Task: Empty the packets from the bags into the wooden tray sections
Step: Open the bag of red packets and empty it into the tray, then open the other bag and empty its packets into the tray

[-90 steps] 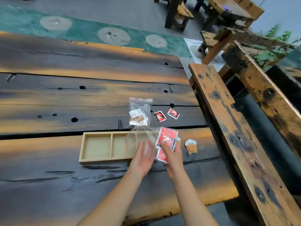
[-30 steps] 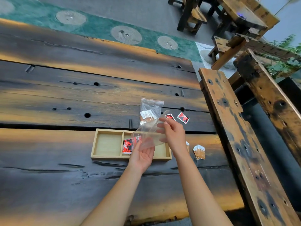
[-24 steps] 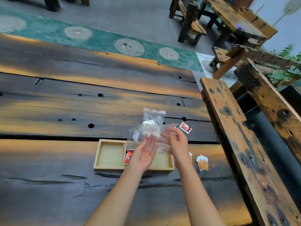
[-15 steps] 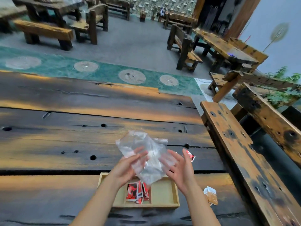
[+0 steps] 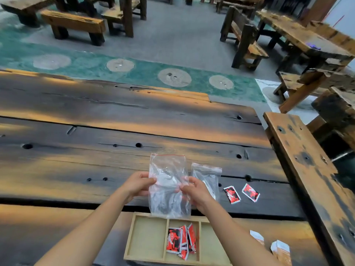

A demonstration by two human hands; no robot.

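Both hands hold a clear, empty zip bag (image 5: 168, 185) upright above the table. My left hand (image 5: 138, 184) pinches its left edge and my right hand (image 5: 194, 191) pinches its right edge. Below it lies the wooden tray (image 5: 146, 239) with three sections. Several red packets (image 5: 181, 239) are heaped in the middle section; the left section holds nothing, and my right arm covers part of the right one. A second clear bag (image 5: 208, 178) lies behind my right hand, its contents mostly hidden.
Two loose red packets (image 5: 241, 193) lie on the table right of the bags. Two brown-and-white packets (image 5: 279, 249) lie right of the tray. A wooden bench (image 5: 311, 169) runs along the table's right side. More tables and benches stand across the floor.
The red packets went from my right hand into the tray's middle section. The emptied bag has been lifted, flattened and held upright between both hands. The camera tilted up.
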